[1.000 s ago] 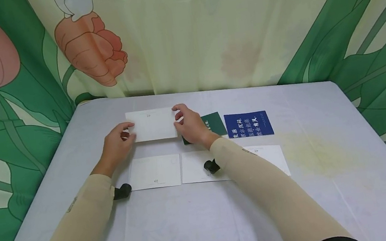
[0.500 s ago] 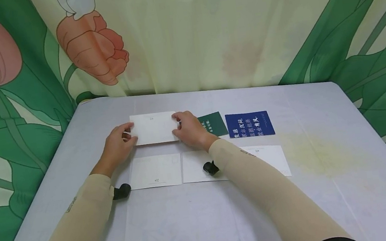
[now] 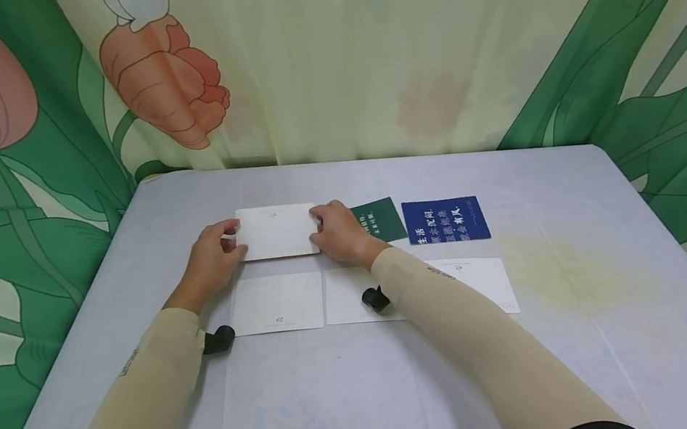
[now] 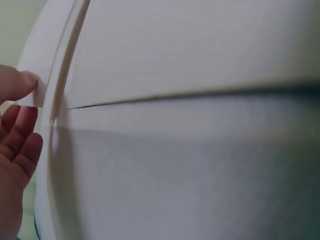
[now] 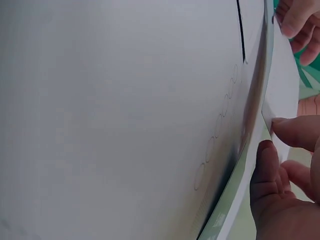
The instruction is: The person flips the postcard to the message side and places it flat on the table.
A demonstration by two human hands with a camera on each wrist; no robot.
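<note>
A white postcard (image 3: 278,231) with a small printed mark lies level between my two hands, over the far part of the table, its front edge slightly thick. My left hand (image 3: 213,258) pinches its left edge; in the left wrist view the thumb (image 4: 22,85) is on one face and curled fingers are behind. On the right edge, my right hand (image 3: 346,232) pinches it between thumb and fingers, also in the right wrist view (image 5: 290,175). Whether it touches the table I cannot tell. Just right of that hand lies a green postcard (image 3: 386,219), partly covered by it.
A blue postcard (image 3: 446,220) with white lettering lies right of the green one. Nearer me is a row of white postcards: a left one (image 3: 277,304), a middle one (image 3: 343,296) and a right one (image 3: 481,279); my right forearm partly covers the row. A patterned curtain (image 3: 322,63) hangs behind the table.
Both hands have brought the white postcard slightly toward me and to the right, and lower. The right hand's fingers have closed in on its right edge. The other cards stay put.
</note>
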